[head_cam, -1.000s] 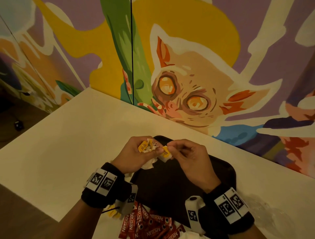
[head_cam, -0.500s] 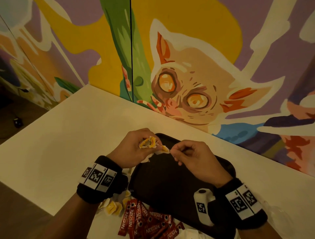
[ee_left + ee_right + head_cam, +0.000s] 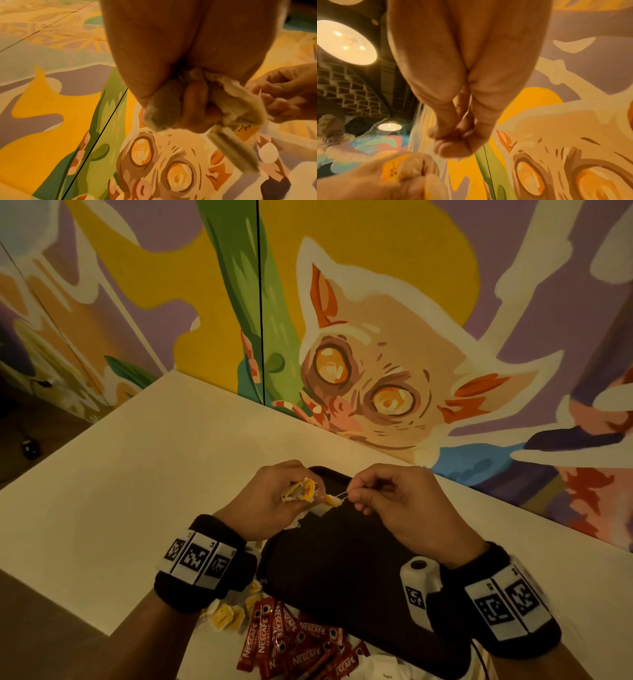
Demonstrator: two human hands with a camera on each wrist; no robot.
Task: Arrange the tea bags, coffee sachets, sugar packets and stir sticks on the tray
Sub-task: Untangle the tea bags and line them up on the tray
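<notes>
The tray looks dark matt plastic. Coffee sachets are glossy red foil. Tea bags seem soft, fibrous paper with yellow paper tags. The worktop is smooth, matt.

Both hands are up over the far end of the tray. Under them the tray is bare. Left of the left hand the table is open. Coffee sachets crowd behind the wrists. The wall blocks ahead.
</notes>
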